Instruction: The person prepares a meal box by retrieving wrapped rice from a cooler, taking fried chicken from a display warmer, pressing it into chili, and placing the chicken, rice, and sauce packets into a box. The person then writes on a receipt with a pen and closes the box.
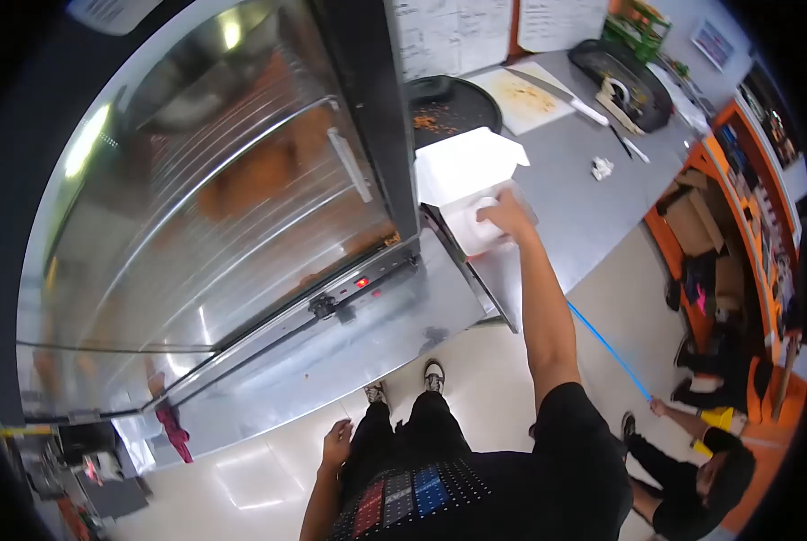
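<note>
White hinged takeaway box [465, 187], probably light, crushable, best gripped by base walls, is being reached into by right hand [510, 216], hold unclear, left hand [337, 443] being held slack, unclenched.

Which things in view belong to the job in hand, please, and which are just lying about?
Apparently in the job:
- white box, lid open
- right hand, at the box

Apparently lying about:
- knife
- cutting board, under the blade
- crumpled paper
- red cloth
</note>
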Demonstrator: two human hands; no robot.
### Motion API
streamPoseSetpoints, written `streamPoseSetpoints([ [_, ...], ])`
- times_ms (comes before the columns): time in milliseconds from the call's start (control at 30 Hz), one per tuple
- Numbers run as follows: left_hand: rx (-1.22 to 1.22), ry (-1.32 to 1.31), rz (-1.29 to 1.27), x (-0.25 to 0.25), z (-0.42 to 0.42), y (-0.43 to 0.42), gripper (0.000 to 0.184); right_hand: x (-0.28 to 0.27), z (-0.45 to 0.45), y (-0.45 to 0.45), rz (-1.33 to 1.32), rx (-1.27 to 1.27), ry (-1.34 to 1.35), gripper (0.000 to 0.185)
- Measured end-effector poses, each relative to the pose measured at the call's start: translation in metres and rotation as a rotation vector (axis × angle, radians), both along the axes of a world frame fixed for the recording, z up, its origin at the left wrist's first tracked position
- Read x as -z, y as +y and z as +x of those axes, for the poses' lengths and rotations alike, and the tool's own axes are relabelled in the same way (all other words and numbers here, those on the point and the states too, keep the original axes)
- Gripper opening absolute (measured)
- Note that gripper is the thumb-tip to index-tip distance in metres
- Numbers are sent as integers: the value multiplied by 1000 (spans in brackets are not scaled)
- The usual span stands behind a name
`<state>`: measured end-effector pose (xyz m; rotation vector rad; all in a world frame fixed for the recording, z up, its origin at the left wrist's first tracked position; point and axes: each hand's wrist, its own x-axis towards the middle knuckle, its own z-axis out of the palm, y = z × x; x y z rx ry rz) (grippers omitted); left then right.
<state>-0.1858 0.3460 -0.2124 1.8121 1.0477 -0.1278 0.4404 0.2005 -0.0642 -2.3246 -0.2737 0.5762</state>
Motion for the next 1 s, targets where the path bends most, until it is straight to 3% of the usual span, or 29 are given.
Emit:
streamPoseSetpoints([
  [67,-210,184,-125,48,-67,-15,46,18,2,-2,-27,86,-11,80],
  [100,-217,315,-144,47,-91,-25,50,36,13,-7,-283,-12,-130,75],
  [133,-258,430,-162,47,-112,-39,54,51,21,-22,-326,-284,-284,70],
  [167,-380,481,-213,53,-144,-59,57,67,21,-28,-369,-261,-419,61],
  [200,-525,501,-262,65,-166,-75,61,76,29,-31,-341,-363,-456,59],
  [233,-480,479,-168,71,-187,-83,59,87,38,-36,-310,-463,-493,57],
  [267,-433,478,-74,76,-198,-98,57,77,28,-38,-214,-373,-533,61],
  [300,-1027,369,-242,60,-192,-104,46,68,20,-38,-112,-287,-575,67],
  [367,-1596,77,-26,58,-202,-98,37,56,-19,-42,32,-43,-785,59],
  [400,-1728,-35,165,55,-204,-89,36,41,-49,-37,110,49,-790,56],
  [467,-1825,-168,412,39,-216,-54,37,30,-122,-20,481,219,-743,29],
  [500,-1730,-33,607,20,-222,-29,36,16,-169,-8,656,272,-705,20],
  [533,-1624,106,784,2,-228,-4,35,54,-190,-6,786,252,-660,19],
  [567,-1561,-6,871,-35,-221,34,32,73,-225,10,586,348,-516,17],
  [633,-1346,-198,1103,-140,-207,114,21,99,-312,48,847,254,-329,11],
  [667,-1235,-270,1260,-183,-207,150,18,89,-360,62,749,163,-170,12],
  [700,-1105,-337,1411,-228,-207,184,15,30,-421,77,600,6,-139,14],
  [733,-1014,-456,1539,-277,-204,215,12,61,-445,85,496,-185,-99,15],
  [767,-915,-585,1658,-329,-199,239,9,31,-483,102,426,-374,8,19],
  [900,-394,-876,2048,-531,-162,247,9,38,-539,157,450,-660,206,27],
  [967,-70,-876,2142,-601,-140,244,15,44,-575,178,486,-777,382,27],
  [1000,-41,-836,2139,-628,-127,256,15,45,-587,185,499,-830,470,27],
])
